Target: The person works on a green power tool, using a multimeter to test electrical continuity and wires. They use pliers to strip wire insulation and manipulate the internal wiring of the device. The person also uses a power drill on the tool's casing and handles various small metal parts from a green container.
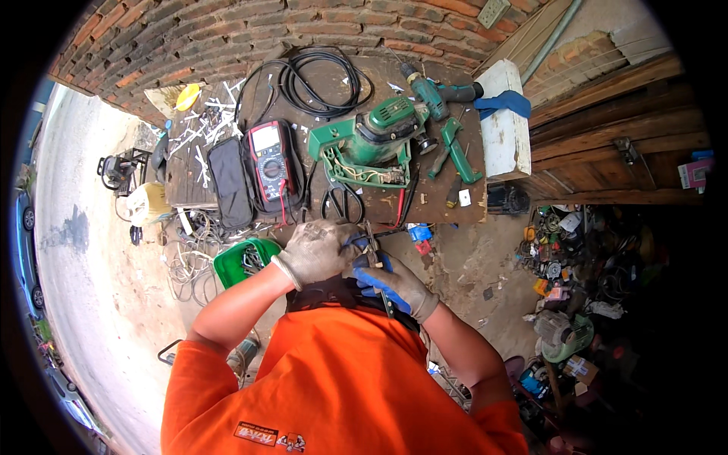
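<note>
Close to my body, just off the table's front edge, both gloved hands meet. My left hand, in a soiled whitish glove, is closed, its fingertips pressed against a small narrow metal-and-brown piece. From the other side my right hand, in a blue and grey glove, curls round the same piece, whose kind I cannot make out. Beyond them on the table lies a green power tool, its handle housing open and wires bared. A red multimeter rests in an unfolded black case, its leads trailing near my hands.
A coiled black cable, a teal cordless drill and a loose green handle cover lie on the wooden table. A green bin stands below left. Parts and a motor clutter the floor at right.
</note>
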The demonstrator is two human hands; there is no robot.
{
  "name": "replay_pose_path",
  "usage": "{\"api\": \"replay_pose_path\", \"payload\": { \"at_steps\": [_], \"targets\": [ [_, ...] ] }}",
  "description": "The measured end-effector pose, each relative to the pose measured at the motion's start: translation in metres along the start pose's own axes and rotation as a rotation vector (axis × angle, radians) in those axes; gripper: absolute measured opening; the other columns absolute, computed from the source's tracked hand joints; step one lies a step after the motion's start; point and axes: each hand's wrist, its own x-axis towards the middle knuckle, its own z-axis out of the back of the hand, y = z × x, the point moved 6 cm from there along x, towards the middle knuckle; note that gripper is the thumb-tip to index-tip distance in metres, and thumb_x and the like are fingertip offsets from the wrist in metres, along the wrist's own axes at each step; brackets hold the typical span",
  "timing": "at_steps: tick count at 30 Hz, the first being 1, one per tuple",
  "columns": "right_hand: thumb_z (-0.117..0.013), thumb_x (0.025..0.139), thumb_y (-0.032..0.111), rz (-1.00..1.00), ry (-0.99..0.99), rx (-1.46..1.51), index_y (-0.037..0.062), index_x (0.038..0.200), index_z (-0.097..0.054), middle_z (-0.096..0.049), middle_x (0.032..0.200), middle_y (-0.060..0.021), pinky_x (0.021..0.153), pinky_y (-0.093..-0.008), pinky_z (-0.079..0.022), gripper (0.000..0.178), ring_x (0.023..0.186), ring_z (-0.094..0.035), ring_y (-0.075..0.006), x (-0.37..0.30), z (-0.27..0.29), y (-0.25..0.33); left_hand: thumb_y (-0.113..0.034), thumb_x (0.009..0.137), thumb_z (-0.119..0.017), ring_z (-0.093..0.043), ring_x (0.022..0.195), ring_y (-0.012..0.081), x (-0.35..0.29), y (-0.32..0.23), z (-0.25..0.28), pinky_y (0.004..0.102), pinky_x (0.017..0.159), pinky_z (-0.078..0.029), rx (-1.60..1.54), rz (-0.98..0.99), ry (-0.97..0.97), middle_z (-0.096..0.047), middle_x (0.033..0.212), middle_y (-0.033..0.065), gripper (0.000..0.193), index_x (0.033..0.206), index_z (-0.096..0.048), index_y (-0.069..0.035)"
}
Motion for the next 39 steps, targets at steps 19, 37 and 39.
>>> {"api": "replay_pose_path", "payload": {
  "at_steps": [19, 37, 39],
  "targets": [
    [-0.064, 0.094, 0.021, 0.2, 0.001, -0.276, 0.0021, 0.115, -0.056, -0.059, 0.104, -0.0011, 0.086, -0.0258, -0.046, 0.03, 0.094, -0.052, -0.0075, 0.008, 0.013, -0.004, -0.028, 0.091, -0.055, -0.062, 0.102, 0.0387, 0.01, 0.01, -0.011, 0.0447, 0.087, -0.05, -0.096, -0.017, 0.166, -0.066, 0.107, 0.0225, 0.034, 0.114, -0.066, -0.006],
    [-0.075, 0.081, 0.02, 0.529, -0.076, -0.665, 0.0025, 0.111, -0.054, -0.058, 0.09, -0.0052, 0.074, -0.0288, -0.047, 0.041, 0.08, -0.054, -0.0121, 0.007, -0.008, 0.016, -0.021, 0.085, -0.061, -0.065, 0.074, 0.0227, -0.01, 0.003, 0.019, 0.0347, 0.064, -0.051, -0.652, -0.351, 0.101, -0.066, 0.082, 0.0143, 0.024, 0.096, -0.068, 0.0],
    [-0.077, 0.075, 0.019, 0.678, -0.077, -0.828, 0.0013, 0.116, -0.051, -0.057, 0.101, -0.0134, 0.082, -0.0384, -0.048, 0.052, 0.094, -0.057, -0.0257, 0.02, -0.019, 0.038, -0.024, 0.092, -0.062, -0.061, 0.071, 0.0177, -0.006, 0.019, 0.015, 0.0312, 0.062, -0.049, -0.937, -0.271, 0.265, -0.065, 0.079, 0.0094, 0.027, 0.093, -0.068, 0.002]
  ]
}}
